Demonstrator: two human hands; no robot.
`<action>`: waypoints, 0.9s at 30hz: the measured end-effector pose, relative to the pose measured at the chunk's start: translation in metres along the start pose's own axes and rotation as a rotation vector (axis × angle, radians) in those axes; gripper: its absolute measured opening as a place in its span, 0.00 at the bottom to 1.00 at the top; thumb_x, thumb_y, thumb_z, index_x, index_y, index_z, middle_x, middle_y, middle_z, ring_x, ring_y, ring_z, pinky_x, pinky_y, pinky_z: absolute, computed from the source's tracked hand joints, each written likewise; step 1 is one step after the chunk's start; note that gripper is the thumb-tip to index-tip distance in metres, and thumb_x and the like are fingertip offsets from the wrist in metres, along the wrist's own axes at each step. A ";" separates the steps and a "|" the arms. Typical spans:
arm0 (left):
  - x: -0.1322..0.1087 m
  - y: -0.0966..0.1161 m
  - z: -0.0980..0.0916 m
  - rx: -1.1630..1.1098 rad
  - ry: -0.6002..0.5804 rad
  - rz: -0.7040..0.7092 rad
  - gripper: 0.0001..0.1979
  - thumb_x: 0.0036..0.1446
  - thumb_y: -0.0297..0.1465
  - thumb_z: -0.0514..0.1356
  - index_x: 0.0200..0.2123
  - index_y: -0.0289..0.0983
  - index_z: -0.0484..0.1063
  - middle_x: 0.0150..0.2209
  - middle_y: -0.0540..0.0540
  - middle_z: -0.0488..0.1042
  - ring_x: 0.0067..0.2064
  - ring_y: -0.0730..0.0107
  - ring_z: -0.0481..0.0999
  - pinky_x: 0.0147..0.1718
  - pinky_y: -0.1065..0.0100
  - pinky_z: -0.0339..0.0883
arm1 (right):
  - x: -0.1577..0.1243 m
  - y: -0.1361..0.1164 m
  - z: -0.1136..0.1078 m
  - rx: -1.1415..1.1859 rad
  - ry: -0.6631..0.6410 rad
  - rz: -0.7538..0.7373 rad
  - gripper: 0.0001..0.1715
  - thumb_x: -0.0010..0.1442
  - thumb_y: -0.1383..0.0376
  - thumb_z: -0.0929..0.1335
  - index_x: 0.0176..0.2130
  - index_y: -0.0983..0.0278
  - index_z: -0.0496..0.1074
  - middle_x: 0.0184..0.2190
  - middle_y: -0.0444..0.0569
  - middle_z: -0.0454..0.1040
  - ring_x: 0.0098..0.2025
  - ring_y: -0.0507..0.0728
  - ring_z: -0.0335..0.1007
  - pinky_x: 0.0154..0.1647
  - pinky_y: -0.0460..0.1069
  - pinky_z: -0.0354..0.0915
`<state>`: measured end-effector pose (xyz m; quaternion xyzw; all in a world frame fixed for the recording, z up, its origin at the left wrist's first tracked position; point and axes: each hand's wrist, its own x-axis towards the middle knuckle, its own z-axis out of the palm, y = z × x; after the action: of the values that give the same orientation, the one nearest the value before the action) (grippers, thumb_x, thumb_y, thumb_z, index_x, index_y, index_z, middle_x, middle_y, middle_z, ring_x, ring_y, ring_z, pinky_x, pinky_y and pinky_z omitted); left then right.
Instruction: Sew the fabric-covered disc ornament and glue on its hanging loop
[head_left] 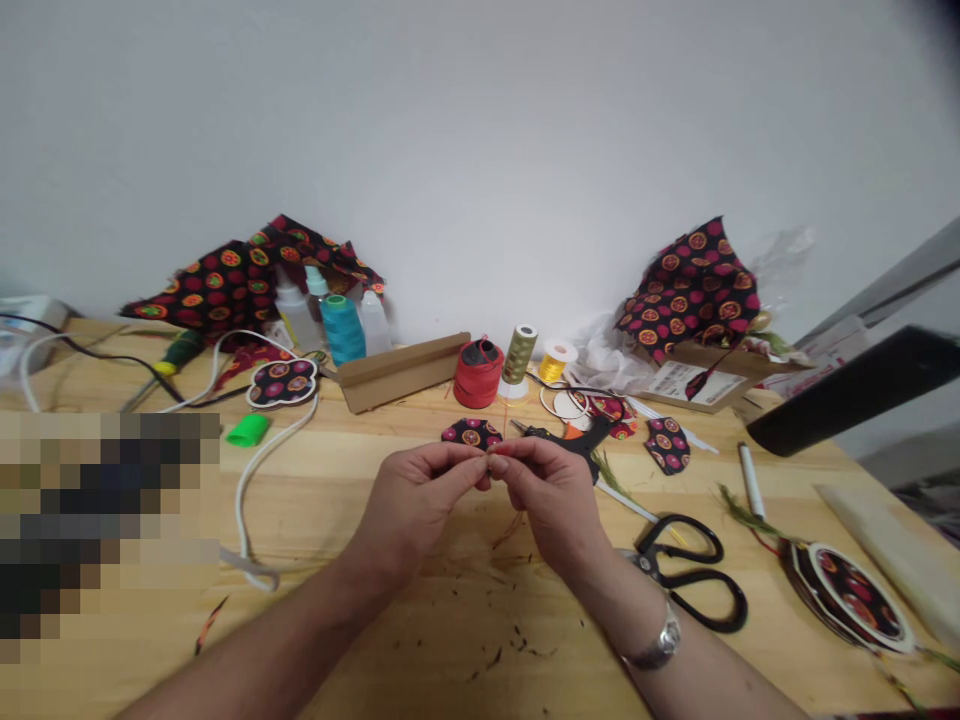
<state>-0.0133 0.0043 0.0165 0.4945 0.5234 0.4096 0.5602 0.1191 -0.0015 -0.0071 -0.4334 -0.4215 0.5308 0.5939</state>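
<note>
My left hand (427, 495) and my right hand (551, 490) meet above the middle of the table, both closed in a pinch with their fingertips touching. Between them is a thin reddish thread (511, 530), its loose strand dangling under the fingers. Anything else inside the pinch is too small to make out. Just behind the fingertips lies a dark patterned fabric piece (472, 432). A black glue gun (577, 450) with an orange part rests behind my right hand. Black-handled scissors (686, 570) lie beside my right wrist, their blades partly hidden by the forearm.
Behind stand a red thread spool (478, 377), a green spool (520, 352), a yellow spool (556, 360) and a teal spool (343, 330). A cardboard piece (405, 372), white cord (244, 490) and green cap (247, 431) lie left. A round fabric-covered piece (855, 597) sits right.
</note>
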 end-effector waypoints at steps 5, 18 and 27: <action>0.001 -0.008 -0.001 -0.063 -0.085 -0.003 0.09 0.48 0.34 0.62 0.21 0.36 0.74 0.11 0.57 0.57 0.14 0.83 0.46 0.13 0.74 0.38 | -0.001 0.001 -0.003 -0.112 0.055 -0.028 0.03 0.47 0.68 0.71 0.24 0.64 0.73 0.18 0.38 0.68 0.17 0.43 0.52 0.18 0.42 0.53; 0.008 -0.014 0.000 -0.356 -0.222 -0.066 0.10 0.49 0.34 0.63 0.21 0.33 0.75 0.19 0.52 0.67 0.17 0.84 0.49 0.15 0.75 0.37 | -0.002 -0.007 -0.003 -0.144 -0.019 -0.041 0.05 0.49 0.66 0.69 0.24 0.65 0.72 0.17 0.40 0.70 0.18 0.46 0.57 0.19 0.42 0.55; 0.008 -0.012 -0.002 -0.430 -0.257 -0.159 0.07 0.45 0.31 0.64 0.22 0.32 0.75 0.19 0.52 0.67 0.17 0.85 0.51 0.14 0.77 0.39 | -0.002 -0.009 -0.002 -0.120 -0.005 -0.044 0.03 0.47 0.68 0.70 0.23 0.64 0.72 0.16 0.39 0.69 0.18 0.46 0.58 0.20 0.43 0.58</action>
<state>-0.0146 0.0104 0.0035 0.3697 0.3859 0.3999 0.7447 0.1229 -0.0044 0.0011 -0.4575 -0.4633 0.4925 0.5775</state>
